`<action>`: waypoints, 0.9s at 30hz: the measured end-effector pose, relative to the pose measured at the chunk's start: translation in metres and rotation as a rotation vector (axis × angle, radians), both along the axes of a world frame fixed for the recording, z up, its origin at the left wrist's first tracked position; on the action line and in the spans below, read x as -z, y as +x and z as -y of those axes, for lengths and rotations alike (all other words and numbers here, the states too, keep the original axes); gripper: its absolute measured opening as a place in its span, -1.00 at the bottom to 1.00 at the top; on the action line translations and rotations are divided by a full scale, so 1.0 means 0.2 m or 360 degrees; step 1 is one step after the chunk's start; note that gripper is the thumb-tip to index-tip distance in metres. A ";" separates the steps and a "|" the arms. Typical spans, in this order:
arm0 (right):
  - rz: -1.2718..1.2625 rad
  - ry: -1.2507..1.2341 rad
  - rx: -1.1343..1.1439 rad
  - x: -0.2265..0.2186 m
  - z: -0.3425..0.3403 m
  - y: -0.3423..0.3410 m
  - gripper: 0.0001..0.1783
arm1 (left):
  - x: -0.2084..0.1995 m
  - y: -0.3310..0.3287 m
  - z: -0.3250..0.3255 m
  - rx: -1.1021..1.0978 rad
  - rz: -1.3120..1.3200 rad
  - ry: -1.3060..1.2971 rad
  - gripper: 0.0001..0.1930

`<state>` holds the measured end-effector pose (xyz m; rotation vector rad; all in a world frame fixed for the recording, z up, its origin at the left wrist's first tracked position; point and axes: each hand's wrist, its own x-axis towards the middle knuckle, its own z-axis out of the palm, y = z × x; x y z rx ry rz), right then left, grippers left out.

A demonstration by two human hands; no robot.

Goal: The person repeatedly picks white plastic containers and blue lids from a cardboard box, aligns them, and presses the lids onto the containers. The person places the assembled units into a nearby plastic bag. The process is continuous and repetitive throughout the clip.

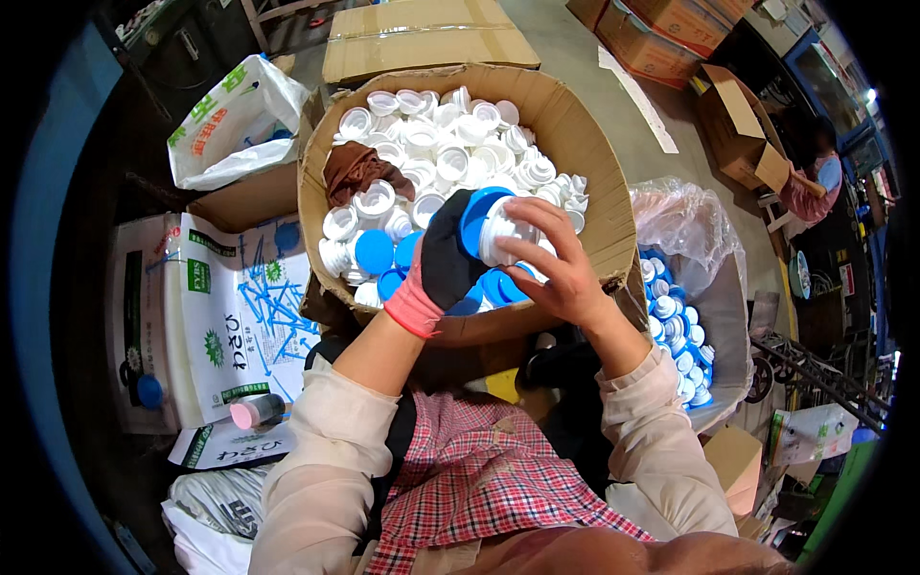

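Note:
Over the near side of a large cardboard box point(586, 120), my two hands hold one plastic cap point(502, 230) with a white threaded body and a blue disc on its left side. A black glove with a pink cuff covers my left hand point(447, 254), which is closed around the blue side. My right hand point(567, 273) is bare, its fingers curled over the white side. Heaped white caps point(450, 158) fill the box below. Several blue caps point(374, 251) lie among them near my hands, and a crumpled brown cloth point(356, 172) rests at the left.
To the left, thin blue plastic pieces point(273, 302) lie on a printed white sack point(216, 335), near a pink-lidded bottle point(257, 412). On the right stands a plastic-lined container point(733, 287) of blue-and-white caps point(680, 335). Farther right, another person point(819, 182) is beside an open carton point(733, 125).

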<state>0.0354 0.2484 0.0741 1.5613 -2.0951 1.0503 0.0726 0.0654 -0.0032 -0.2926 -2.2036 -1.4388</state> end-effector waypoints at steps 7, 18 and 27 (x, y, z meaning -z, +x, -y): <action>-0.0235 -0.0100 0.0227 0.00 0.03 0.04 -0.21 | -0.05 0.00 -0.03 0.0251 -0.0385 0.0180 -0.17; -0.0145 -0.0175 0.0353 -0.04 0.02 0.08 -0.24 | -0.13 0.03 -0.10 0.0437 -0.0153 0.0512 -0.54; -0.0137 -0.0154 0.0350 -0.06 0.02 0.10 -0.24 | -0.20 0.05 -0.10 0.0557 0.0149 0.0881 -0.49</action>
